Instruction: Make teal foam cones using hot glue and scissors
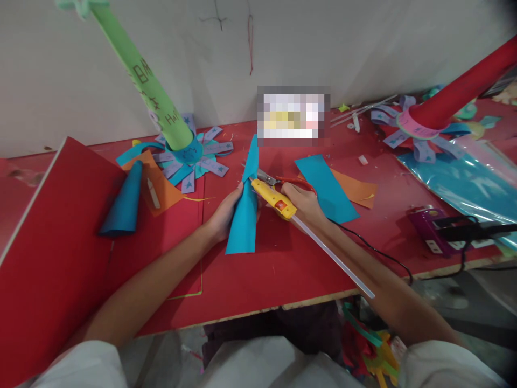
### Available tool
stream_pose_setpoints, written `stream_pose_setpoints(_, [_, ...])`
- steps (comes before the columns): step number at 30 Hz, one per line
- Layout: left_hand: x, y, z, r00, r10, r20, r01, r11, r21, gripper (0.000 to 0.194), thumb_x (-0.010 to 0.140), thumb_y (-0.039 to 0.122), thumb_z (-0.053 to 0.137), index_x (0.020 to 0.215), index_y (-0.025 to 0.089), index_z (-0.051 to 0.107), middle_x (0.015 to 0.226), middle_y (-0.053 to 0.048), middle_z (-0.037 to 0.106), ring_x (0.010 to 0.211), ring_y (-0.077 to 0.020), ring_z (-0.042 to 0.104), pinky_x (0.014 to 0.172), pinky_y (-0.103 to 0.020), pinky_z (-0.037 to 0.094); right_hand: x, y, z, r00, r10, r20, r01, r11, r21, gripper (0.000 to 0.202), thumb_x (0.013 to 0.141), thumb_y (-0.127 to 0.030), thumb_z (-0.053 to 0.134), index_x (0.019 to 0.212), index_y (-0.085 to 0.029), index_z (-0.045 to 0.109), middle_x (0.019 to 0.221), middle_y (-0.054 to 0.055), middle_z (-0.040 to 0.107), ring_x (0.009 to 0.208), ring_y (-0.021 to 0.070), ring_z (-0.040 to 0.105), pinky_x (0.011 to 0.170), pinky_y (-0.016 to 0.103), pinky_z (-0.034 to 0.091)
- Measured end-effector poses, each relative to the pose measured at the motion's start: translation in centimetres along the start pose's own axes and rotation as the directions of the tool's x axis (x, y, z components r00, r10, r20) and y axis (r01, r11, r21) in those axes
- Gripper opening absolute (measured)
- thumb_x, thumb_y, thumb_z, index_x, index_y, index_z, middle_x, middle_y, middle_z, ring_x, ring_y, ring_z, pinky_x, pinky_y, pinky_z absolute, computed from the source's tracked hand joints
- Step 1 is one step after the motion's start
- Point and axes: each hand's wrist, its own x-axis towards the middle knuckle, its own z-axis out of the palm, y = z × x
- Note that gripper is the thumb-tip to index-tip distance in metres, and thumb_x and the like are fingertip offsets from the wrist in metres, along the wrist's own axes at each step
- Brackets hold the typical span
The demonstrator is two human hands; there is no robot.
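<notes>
A folded blue sheet (pixel 244 221) stands out over the red table, with my left hand (pixel 226 211) closed on its left side. My right hand (pixel 301 200) is closed around a yellow glue gun (pixel 271 198), whose nozzle touches or nearly touches the blue sheet. A long clear glue stick (pixel 333 256) sticks out of the gun's back end. Red-handled pliers or scissors (pixel 297 182) lie at my right hand, their metal jaws near the sheet; whether the hand also grips them is unclear. The right hand's fingertips are partly hidden.
A blue cone (pixel 124 205) and orange paper (pixel 159 186) are at the left, beside a red board (pixel 52 231). Behind them rises a green tube (pixel 149 89). Another blue sheet (pixel 328 189) lies right of my hands. A purple power socket (pixel 432 231) with cables sits farther right, below a red tube (pixel 464 83).
</notes>
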Motion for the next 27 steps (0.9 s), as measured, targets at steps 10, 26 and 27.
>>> stream_pose_setpoints(10, [0.17,-0.03,-0.26,1.0,-0.018,0.016,0.018,1.0,-0.025,0.057,0.108,0.062,0.046,0.108,0.012,0.074,0.081,-0.011,0.076,0.059,-0.0184,0.069,0.058,-0.029,0.058,0.2,-0.18,-0.35,0.999,-0.002,0.05,0.002,1.0,-0.005,0.021,0.098,-0.037,0.061,0.085,-0.024,0.049,0.073,0.001,0.061,0.063,0.0171,0.056,0.058,0.03,0.028])
stream_pose_setpoints(26, [0.14,-0.01,-0.5,0.999,-0.027,0.022,0.03,0.989,-0.144,0.054,0.11,0.052,0.045,0.132,0.011,0.071,0.092,-0.013,0.082,0.083,-0.0269,0.079,0.094,-0.042,0.062,0.21,-0.25,-0.59,0.999,0.031,0.009,-0.031,0.999,0.035,0.033,0.097,-0.04,0.065,0.081,-0.025,0.041,0.076,0.0,0.059,0.065,0.0154,0.052,0.061,0.029,0.031])
stream_pose_setpoints(27, [0.17,0.03,-0.53,0.999,-0.039,0.021,0.042,0.988,-0.148,0.053,0.11,0.051,0.045,0.13,0.011,0.072,0.088,-0.013,0.081,0.078,-0.0257,0.078,0.09,-0.04,0.063,0.19,-0.17,-0.54,1.0,0.025,0.003,-0.025,0.999,0.028,0.033,0.097,-0.04,0.065,0.081,-0.025,0.041,0.075,0.0,0.059,0.065,0.0156,0.051,0.061,0.029,0.03])
